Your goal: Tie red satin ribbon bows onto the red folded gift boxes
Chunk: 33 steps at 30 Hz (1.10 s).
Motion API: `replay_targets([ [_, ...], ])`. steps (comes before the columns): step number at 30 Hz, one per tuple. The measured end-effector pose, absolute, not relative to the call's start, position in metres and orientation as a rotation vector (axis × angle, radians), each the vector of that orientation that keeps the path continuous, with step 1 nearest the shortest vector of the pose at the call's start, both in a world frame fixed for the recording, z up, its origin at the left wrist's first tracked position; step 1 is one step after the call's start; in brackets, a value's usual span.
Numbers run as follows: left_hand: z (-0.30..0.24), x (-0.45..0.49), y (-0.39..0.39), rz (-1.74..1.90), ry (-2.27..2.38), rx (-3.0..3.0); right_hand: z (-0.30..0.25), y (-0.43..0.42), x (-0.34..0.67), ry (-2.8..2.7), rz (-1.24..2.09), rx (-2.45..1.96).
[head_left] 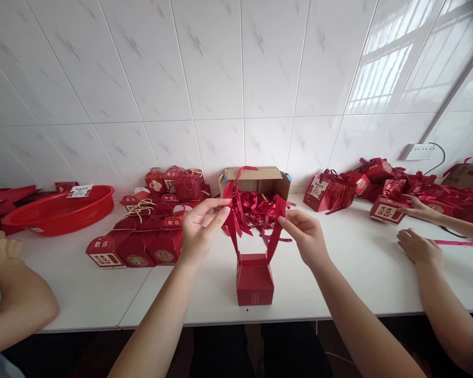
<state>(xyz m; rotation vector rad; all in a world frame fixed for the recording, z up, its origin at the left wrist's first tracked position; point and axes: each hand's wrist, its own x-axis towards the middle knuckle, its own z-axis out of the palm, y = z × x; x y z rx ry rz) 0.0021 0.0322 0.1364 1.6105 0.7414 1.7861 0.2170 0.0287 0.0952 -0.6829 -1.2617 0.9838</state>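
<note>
A small red gift box (254, 280) stands on the white table (339, 283) near its front edge. Two red ribbon ends (275, 231) rise from the box in a V shape. My left hand (202, 227) pinches the left ribbon end up near the box's upper left. My right hand (305, 234) pinches the right ribbon end at about the same height. Both hands hover above the box, one on each side.
An open cardboard carton (256, 180) full of red ribbons sits behind the box. Folded red boxes (150, 231) lie at left beside a red basin (59, 210). More red boxes (382, 194) pile at right, where another person's hands (418, 231) work. Another person's arm (11, 294) shows far left.
</note>
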Motion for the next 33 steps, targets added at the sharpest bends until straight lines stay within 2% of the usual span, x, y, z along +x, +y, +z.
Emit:
replay_targets([
  [16, 0.125, 0.000, 0.031, 1.731, 0.790, 1.479, 0.110, 0.026, 0.217, -1.308, 0.828, -0.680],
  [33, 0.122, 0.005, 0.032, 1.722, 0.768, 1.344, 0.110, 0.023, 0.219, -1.259, 0.889, -0.683],
])
